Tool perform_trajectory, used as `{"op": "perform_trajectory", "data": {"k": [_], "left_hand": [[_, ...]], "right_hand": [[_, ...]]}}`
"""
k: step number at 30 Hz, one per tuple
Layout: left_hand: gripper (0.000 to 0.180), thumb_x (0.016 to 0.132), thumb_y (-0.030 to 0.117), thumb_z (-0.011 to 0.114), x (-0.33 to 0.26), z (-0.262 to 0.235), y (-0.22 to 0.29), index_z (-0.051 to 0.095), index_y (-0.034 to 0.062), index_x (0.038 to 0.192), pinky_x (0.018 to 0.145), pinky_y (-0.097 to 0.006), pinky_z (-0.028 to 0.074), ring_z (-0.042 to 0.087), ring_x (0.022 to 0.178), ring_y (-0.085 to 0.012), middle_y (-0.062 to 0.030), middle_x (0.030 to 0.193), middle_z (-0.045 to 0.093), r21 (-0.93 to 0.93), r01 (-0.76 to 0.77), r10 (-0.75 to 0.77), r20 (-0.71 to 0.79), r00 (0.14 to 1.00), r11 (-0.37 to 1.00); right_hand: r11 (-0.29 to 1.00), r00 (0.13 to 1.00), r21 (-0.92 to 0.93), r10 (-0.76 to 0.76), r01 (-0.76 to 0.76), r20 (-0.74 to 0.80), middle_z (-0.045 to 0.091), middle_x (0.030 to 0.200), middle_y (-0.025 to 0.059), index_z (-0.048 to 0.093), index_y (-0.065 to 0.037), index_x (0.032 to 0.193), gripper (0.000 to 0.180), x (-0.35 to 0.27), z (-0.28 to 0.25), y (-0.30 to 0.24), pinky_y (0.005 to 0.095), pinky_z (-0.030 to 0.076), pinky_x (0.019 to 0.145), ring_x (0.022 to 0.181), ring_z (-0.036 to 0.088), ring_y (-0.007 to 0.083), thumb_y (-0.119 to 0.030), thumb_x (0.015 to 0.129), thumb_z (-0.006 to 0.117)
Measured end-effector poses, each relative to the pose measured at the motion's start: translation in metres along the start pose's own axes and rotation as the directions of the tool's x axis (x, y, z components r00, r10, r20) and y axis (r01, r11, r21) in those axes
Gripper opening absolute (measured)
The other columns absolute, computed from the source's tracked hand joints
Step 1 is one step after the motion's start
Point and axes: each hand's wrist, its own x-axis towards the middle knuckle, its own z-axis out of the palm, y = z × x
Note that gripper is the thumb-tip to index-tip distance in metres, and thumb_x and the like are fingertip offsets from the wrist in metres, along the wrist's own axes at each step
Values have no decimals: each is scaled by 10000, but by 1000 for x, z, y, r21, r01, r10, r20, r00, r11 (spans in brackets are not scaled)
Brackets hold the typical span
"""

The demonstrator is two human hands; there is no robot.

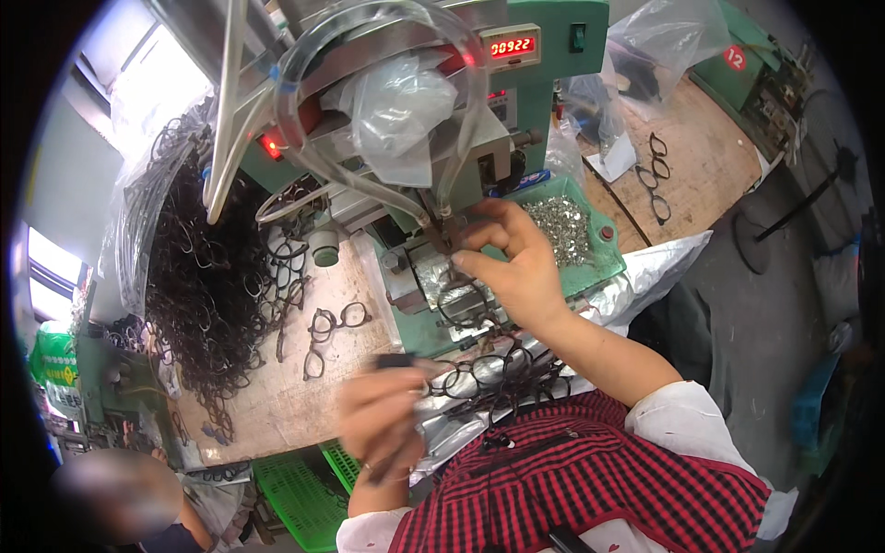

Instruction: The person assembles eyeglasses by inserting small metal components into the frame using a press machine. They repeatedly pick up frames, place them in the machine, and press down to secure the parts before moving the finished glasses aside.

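My right hand [521, 272] reaches into the working head of a green bench machine [562, 69]. Its thumb and fingers are pinched at the top of a dark eyeglass frame [464, 304], which hangs over the metal fixture [429, 276]. Lower left of it, my left hand [383, 415] is smeared by motion, its fingers curled. A black blocky end [396, 361] shows above those fingers and a dark stick-like part below; its kind is unclear. Several dark eyeglass frames [489, 369] lie on silvery foil beside that hand, in front of the machine.
A big heap of dark frames [203, 276] fills the table's left side, with loose frames [336, 318] nearby. Right of the fixture stands a green tray [604, 263] of small metal parts. More frames [656, 180] lie farther right. Clear hoses [304, 157] loop over the machine.
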Motion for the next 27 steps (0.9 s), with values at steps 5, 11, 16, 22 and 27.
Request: {"op": "perform_trajectory", "data": {"k": [5, 11, 16, 22, 27], "left_hand": [[201, 756, 30, 730, -19, 6, 23, 748, 37, 956, 624, -322, 493, 641, 695, -242, -97, 1001, 745, -99, 246, -163, 509, 845, 964], [220, 970, 227, 597, 9, -5, -5, 626, 13, 922, 712, -379, 568, 660, 797, -247, -142, 814, 635, 83, 107, -101, -74, 992, 991], [228, 1003, 184, 561, 36, -26, -5, 553, 44, 1183, 725, -362, 559, 597, 950, -253, -172, 1066, 585, -148, -14, -24, -251, 968, 989], [212, 1018, 92, 503, 59, -18, 4, 560, -3, 1199, 780, -370, 539, 629, 962, -267, -198, 1172, 622, -20, -93, 84, -264, 961, 995], [178, 997, 66, 549, 69, -18, -35, 574, -47, 1132, 799, -334, 553, 653, 933, -225, -183, 1075, 653, 21, 34, -24, -372, 928, 999]], "right_hand": [[993, 998, 96, 63, -65, 23, 658, 933, 50, 478, 38, 1281, 507, -6, 16, -5, 261, 458, 858, 901, 598, 103, 20, 815, 675], [1000, 1000, 9, -17, 17, 16, 642, 928, 51, 522, 34, 1199, 426, -5, 10, 1, 264, 458, 823, 884, 603, 104, -49, 827, 714], [998, 997, -46, 32, -35, -69, 694, 1001, 100, 693, 25, 1015, 205, -3, -16, 13, 314, 497, 866, 973, 642, 161, -72, 837, 721], [863, 928, -355, -369, 360, 45, 690, 1004, 112, 661, 22, 1060, 259, -1, 0, 22, 311, 493, 874, 962, 656, 217, -16, 810, 716], [980, 980, 18, -198, 197, 7, 686, 1025, 96, 472, 19, 1299, 492, -6, 6, 21, 254, 481, 873, 941, 649, 115, 11, 859, 691]]}}
